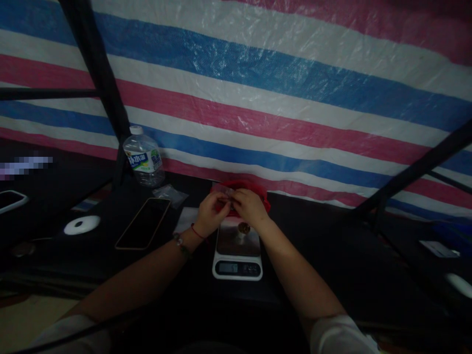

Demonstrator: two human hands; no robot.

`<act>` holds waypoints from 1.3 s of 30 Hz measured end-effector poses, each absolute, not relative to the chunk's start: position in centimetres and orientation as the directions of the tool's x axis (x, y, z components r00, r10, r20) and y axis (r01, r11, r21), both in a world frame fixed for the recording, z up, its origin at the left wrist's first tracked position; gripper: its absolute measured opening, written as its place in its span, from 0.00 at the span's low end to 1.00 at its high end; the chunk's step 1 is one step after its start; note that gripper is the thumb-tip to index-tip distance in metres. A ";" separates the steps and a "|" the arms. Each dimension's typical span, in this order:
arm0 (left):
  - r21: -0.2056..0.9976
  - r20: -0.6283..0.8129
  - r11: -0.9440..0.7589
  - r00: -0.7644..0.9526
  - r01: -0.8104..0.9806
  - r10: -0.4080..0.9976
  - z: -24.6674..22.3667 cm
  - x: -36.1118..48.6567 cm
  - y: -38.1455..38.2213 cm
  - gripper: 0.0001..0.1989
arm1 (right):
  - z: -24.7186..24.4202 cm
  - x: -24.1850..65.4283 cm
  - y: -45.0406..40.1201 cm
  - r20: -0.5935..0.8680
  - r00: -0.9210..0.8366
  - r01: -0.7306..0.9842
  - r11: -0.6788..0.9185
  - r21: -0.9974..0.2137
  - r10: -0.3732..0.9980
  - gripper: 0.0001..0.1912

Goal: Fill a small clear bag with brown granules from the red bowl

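My left hand (pixel 213 214) and my right hand (pixel 250 209) meet above the far edge of a kitchen scale (pixel 238 269). Both have their fingers closed in a pinch, tip to tip. What lies between them is too small and dark to name; a see-through, plastic-like scrap (pixel 222 189) shows just beyond the fingertips. Behind the hands is a red plastic bag (pixel 262 194), partly covered by them. A small brown, round-topped object (pixel 243 227) sits on the scale's metal plate, near my right wrist. The scale's display is lit, its digits blurred.
Left of the scale are white paper (pixel 184 220), a phone (pixel 143 224), a clear plastic bag (pixel 171 195) and a large plastic bottle (pixel 143 157). A white disc (pixel 81 225) lies farther left. A striped sheet (pixel 258 113) hangs behind the black table, with dark frame bars on both sides.
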State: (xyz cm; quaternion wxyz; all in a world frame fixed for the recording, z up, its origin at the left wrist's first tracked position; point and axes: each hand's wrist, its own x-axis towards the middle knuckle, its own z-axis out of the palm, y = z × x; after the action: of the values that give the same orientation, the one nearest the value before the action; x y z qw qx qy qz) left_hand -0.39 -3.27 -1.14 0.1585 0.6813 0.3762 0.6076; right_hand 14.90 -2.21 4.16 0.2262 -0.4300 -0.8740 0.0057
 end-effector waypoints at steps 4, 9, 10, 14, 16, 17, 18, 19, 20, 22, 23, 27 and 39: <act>0.326 0.830 -0.806 0.260 0.494 0.494 -0.1 -2.0 -2.7 0.24 | 4.4 15.6 -2.1 0.446 -0.494 0.721 0.638 -0.271 0.747 0.15; 0.187 0.728 -0.783 0.451 0.594 0.516 0.1 -3.2 -1.4 0.36 | 4.7 15.6 -2.4 0.385 -0.585 0.619 0.700 -0.356 0.714 0.15; 0.195 0.709 -0.781 0.465 0.594 0.531 0.1 -3.2 -1.3 0.34 | 4.8 15.6 -2.5 0.379 -0.607 0.588 0.716 -0.376 0.698 0.14; 0.287 0.653 -0.790 0.493 0.542 0.575 0.0 -3.2 -1.3 0.26 | 5.4 16.1 -2.9 0.447 -0.516 0.540 0.682 -0.493 0.731 0.03; 0.342 0.627 -0.784 0.496 0.518 0.601 -0.1 -3.1 -1.5 0.26 | 5.2 17.3 -2.9 0.456 -0.437 0.518 0.632 -0.576 0.775 0.06; 0.367 0.611 -0.778 0.498 0.510 0.615 -0.2 -3.0 -1.6 0.27 | 4.8 18.1 -3.0 0.437 -0.432 0.488 0.612 -0.622 0.789 0.07; 0.388 0.593 -0.772 0.504 0.504 0.628 -0.4 -2.8 -1.6 0.28 | 4.3 19.0 -3.1 0.399 -0.459 0.446 0.594 -0.669 0.794 0.09; 0.406 0.575 -0.766 0.512 0.499 0.638 -0.5 -2.7 -1.6 0.28 | 3.6 19.9 -3.3 0.357 -0.492 0.402 0.571 -0.716 0.794 0.14; 0.419 0.556 -0.761 0.522 0.496 0.647 -0.7 -2.6 -1.6 0.29 | 2.9 20.8 -3.5 0.317 -0.525 0.382 0.551 -0.742 0.790 0.21; 0.440 0.522 -0.745 0.532 0.502 0.667 -1.1 -2.3 -1.5 0.32 | 1.3 22.2 -4.2 0.221 -0.575 0.416 0.514 -0.750 0.788 0.35; 0.448 0.508 -0.734 0.530 0.511 0.679 -1.3 -2.1 -1.5 0.34 | 0.7 22.5 -4.5 0.186 -0.579 0.447 0.499 -0.742 0.794 0.40; 0.472 0.465 -0.695 0.517 0.542 0.719 -1.8 -1.9 -1.3 0.38 | -1.0 22.4 -5.5 0.151 -0.564 0.542 0.502 -0.674 0.812 0.34; 0.439 0.480 -0.722 0.540 0.534 0.691 -2.0 -1.5 -1.7 0.28 | -1.1 20.8 -5.2 0.419 -0.317 0.486 0.525 -0.699 0.851 0.21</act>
State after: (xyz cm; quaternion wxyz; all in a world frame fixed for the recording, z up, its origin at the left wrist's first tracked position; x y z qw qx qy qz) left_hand -1.49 -1.75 -1.95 0.1208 0.8691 0.3526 0.3252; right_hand 20.75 -5.23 -1.14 0.3965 -0.4295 -0.7780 0.2301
